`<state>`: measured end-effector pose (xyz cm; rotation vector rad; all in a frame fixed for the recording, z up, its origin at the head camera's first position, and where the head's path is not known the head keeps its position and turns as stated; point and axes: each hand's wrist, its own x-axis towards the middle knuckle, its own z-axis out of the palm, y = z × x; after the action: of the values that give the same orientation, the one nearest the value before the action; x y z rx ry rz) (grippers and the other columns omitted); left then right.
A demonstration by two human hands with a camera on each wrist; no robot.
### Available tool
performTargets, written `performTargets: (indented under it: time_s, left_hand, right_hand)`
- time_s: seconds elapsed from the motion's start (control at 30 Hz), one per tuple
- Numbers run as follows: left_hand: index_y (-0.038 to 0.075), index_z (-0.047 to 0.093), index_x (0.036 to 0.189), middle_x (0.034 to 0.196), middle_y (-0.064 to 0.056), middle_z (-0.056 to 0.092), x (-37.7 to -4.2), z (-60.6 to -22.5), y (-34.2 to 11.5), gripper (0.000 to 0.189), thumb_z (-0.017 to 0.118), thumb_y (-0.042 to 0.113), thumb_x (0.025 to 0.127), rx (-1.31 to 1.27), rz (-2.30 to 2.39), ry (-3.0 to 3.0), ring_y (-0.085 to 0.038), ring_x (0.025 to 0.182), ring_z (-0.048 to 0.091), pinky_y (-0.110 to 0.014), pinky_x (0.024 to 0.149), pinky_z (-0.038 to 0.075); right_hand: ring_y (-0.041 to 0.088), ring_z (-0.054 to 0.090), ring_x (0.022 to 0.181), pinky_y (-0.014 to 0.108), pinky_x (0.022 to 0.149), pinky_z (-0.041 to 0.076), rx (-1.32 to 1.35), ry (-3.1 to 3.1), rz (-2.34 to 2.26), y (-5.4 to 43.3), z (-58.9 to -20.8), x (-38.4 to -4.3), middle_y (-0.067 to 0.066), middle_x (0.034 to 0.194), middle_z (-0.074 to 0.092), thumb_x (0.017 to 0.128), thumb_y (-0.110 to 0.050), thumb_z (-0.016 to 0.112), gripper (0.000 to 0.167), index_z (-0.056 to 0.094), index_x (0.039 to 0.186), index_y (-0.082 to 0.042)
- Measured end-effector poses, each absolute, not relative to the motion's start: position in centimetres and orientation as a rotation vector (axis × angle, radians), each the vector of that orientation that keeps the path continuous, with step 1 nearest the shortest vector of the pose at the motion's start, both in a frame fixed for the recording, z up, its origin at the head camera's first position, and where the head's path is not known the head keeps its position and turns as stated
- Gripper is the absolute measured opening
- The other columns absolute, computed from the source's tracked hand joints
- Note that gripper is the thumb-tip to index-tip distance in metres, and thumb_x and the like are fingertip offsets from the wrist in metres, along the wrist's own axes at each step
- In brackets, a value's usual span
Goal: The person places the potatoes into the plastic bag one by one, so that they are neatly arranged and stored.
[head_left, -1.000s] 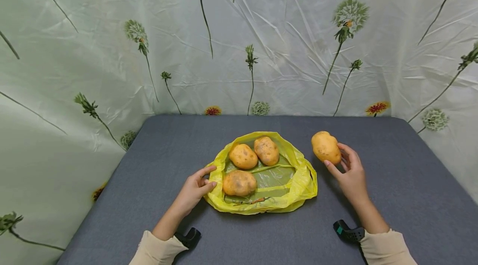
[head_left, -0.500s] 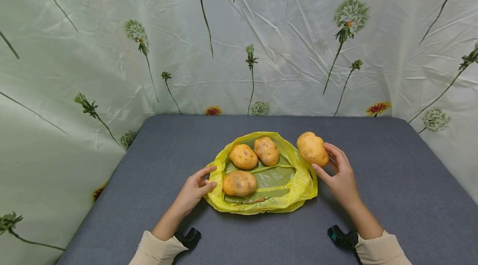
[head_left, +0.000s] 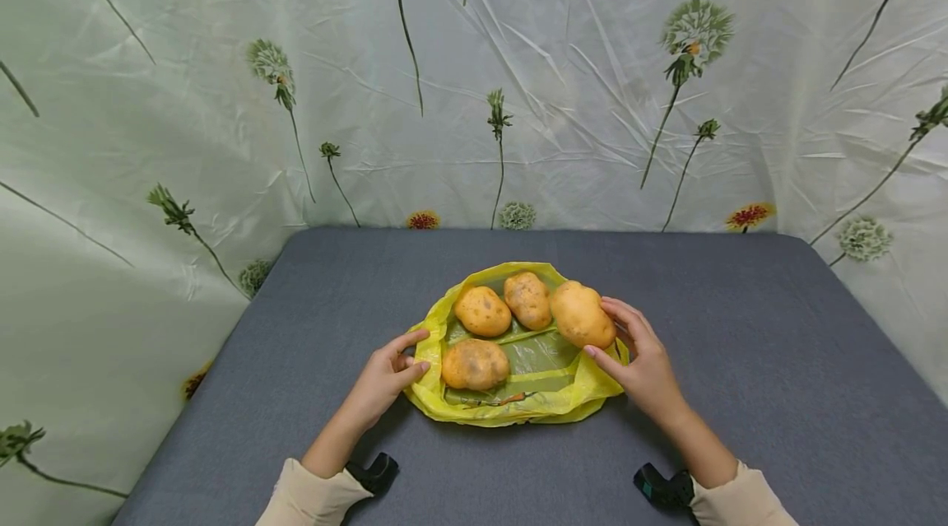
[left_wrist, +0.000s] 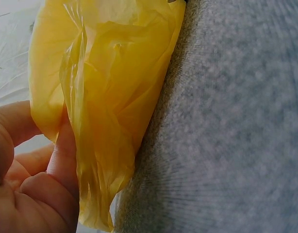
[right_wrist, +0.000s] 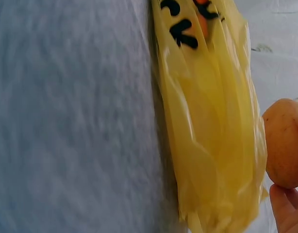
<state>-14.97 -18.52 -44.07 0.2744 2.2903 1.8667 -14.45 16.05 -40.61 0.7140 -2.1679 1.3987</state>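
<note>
A yellow plastic bag [head_left: 596, 382] lies spread with its mouth facing up. Inside it, on the left, rest three potatoes: one at the front [head_left: 476, 364], one behind it [head_left: 483, 311] and one at the back [head_left: 529, 300]. My left hand [head_left: 385, 374] holds the bag's left rim between thumb and fingers; the left wrist view shows the thin film [left_wrist: 115, 82] between them. Over the bag's right rim, my right hand [head_left: 648, 370] grips a larger potato [head_left: 583, 314] by its right side. In the right wrist view this potato [right_wrist: 285, 143] is beside the bag's upper edge.
The bag lies on a dark grey cloth-covered table [head_left: 504, 477]. Behind and to the left hangs a pale curtain [head_left: 592, 98] printed with dandelions. Black wrist devices [head_left: 375, 472] stick out from both cream sleeves.
My right hand has carried its potato leftward and slightly nearer me, from beside the bag to over its right rim. The left hand and the other potatoes have stayed still.
</note>
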Motion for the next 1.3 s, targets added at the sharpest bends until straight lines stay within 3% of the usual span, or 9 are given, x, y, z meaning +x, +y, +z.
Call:
performTargets:
  time_s: [0.63,0.97,1.3]
  left_hand:
    - [-0.006,0.040,0.128,0.067,-0.004,0.047,-14.9,-44.0,-18.5,0.048,0.058,0.001,0.085,0.281,1.886,2.293,-0.008,0.055,0.044,-0.020,0.049,0.038]
    - [-0.007,0.040,0.129,0.066,-0.004,0.046,-15.0,-44.1,-18.6,0.048,0.059,0.002,0.085,0.284,1.872,2.294,-0.008,0.054,0.042,-0.020,0.048,0.037]
    - [-0.006,0.040,0.129,0.067,-0.004,0.045,-14.9,-44.0,-18.5,0.048,0.058,0.001,0.085,0.283,1.891,2.286,-0.007,0.055,0.043,-0.020,0.049,0.037]
  right_hand:
    - [0.010,0.040,0.117,0.029,0.089,0.038,0.870,-2.258,1.516,14.1,-41.5,-14.6,0.028,0.120,0.045,0.067,0.014,0.071,0.055,0.046,0.116,0.015]
    - [0.032,0.042,0.112,0.039,0.084,0.041,0.901,-2.352,1.463,13.3,-41.7,-14.7,0.026,0.117,0.047,0.068,0.008,0.073,0.054,0.049,0.115,0.012]
    - [0.035,0.044,0.111,0.041,0.084,0.042,0.914,-2.436,1.491,13.0,-41.8,-14.9,0.023,0.118,0.049,0.070,0.004,0.073,0.052,0.050,0.116,0.010]
